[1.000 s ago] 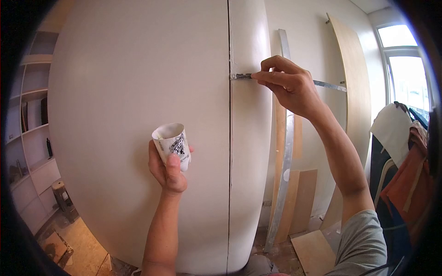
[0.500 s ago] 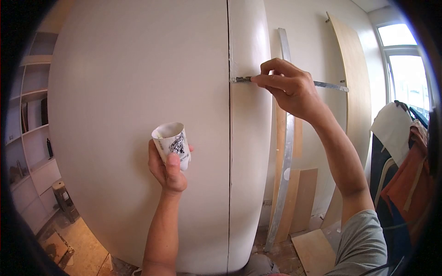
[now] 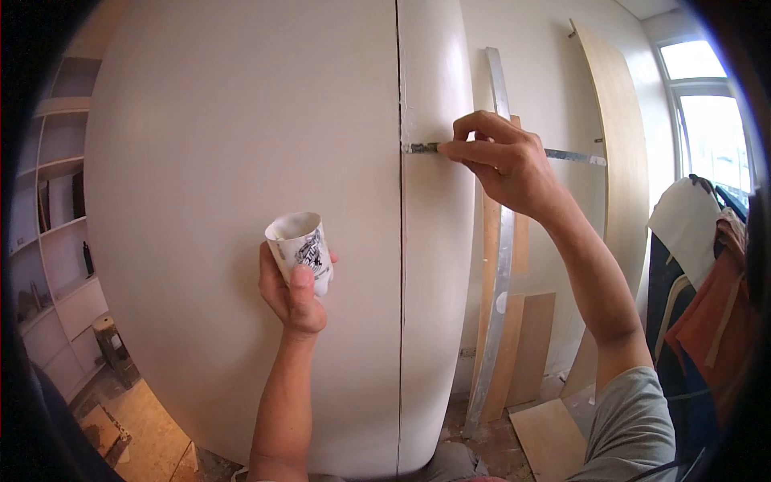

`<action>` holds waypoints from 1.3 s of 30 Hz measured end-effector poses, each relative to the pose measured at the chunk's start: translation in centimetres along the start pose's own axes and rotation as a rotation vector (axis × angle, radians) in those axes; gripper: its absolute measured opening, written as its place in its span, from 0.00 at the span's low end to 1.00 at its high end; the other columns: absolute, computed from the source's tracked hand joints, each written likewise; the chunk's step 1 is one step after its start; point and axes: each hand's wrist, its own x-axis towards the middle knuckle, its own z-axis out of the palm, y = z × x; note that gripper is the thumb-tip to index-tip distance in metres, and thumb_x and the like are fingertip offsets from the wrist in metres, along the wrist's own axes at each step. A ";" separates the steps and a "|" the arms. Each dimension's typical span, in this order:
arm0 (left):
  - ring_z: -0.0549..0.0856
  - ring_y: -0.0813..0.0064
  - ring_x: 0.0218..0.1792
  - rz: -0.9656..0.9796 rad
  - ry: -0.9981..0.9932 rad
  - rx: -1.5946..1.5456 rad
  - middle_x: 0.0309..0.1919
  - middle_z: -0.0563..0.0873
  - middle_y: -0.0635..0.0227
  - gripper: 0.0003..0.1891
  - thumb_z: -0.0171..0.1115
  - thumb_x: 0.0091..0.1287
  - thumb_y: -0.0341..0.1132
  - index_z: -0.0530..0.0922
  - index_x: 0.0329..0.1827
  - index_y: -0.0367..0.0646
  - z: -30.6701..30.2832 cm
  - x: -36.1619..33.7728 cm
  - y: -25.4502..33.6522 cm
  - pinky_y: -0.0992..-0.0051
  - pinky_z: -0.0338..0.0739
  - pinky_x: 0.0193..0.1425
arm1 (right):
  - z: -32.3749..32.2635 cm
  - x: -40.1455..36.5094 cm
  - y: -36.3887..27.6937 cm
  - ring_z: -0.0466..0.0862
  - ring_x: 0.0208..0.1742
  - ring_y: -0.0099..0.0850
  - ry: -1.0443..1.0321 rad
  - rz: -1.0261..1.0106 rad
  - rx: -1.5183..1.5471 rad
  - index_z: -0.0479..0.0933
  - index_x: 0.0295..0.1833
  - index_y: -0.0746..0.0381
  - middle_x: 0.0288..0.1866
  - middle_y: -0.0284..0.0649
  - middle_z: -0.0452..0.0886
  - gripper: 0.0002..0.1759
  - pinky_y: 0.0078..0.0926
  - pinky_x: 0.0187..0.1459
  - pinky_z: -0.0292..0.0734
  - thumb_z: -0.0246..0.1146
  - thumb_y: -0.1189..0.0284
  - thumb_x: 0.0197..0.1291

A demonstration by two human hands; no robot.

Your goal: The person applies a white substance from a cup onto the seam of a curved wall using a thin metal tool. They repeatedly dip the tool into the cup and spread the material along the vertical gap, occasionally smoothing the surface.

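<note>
My left hand is wrapped round a white cup with black print, its thumb across the front. Some pale material shows just inside the cup's mouth, though its depth is hidden. Higher up, my right hand pinches a long thin metal strip between thumb and fingers. The strip's dark, smeared end lies at the vertical seam of a large pale panel. Its other end sticks out to the right, past my wrist.
Wooden boards and a long metal bar lean on the wall at right. Clothes hang near the window. Shelves and a small stool stand at left. A board lies on the floor.
My right hand has moved slightly down along the seam with the metal strip. The left hand and the cup have stayed nearly still.
</note>
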 end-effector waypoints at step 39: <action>0.89 0.70 0.32 0.070 -0.002 0.120 0.36 0.90 0.57 0.36 0.58 0.78 0.61 0.76 0.70 0.33 0.2 0.1 -0.4 0.73 0.79 0.29 | -0.1 -2.0 -1.9 0.89 0.37 0.29 -0.006 0.124 0.172 0.98 0.51 0.51 0.49 0.29 0.90 0.17 0.32 0.34 0.84 0.78 0.84 0.64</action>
